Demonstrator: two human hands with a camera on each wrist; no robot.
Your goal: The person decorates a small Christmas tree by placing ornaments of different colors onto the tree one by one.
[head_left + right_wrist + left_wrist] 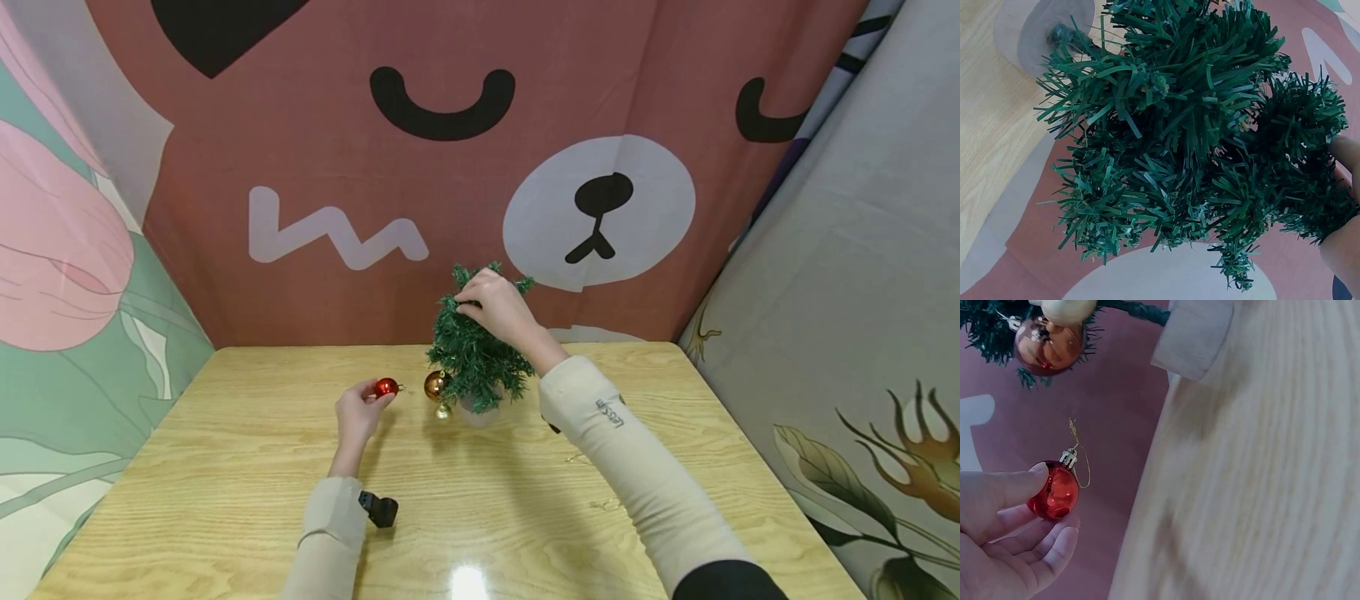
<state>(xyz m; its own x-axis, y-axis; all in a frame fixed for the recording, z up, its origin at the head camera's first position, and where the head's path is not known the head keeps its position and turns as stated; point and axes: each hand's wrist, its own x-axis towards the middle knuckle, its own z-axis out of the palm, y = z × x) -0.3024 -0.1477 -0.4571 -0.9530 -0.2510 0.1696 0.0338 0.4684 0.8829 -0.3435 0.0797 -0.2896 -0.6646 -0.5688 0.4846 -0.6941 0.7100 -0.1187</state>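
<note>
The red bauble (386, 387) is pinched in your left hand (356, 414), left of the small green tree (474, 358) on the table (225, 500). Your right hand (501, 307) grips the tree's upper branches; a copper bauble (434, 385) hangs low on its left.

Left arm (327, 533) points just past twelve, left hand (360, 410) pinching; right arm (630, 462) stretches toward eleven o'clock, right hand (499, 307) pinching too.

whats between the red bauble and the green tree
In the head view, a copper bauble lies between the red bauble and the green tree, at the foliage's edge, with a smaller gold bauble just below it.
</note>
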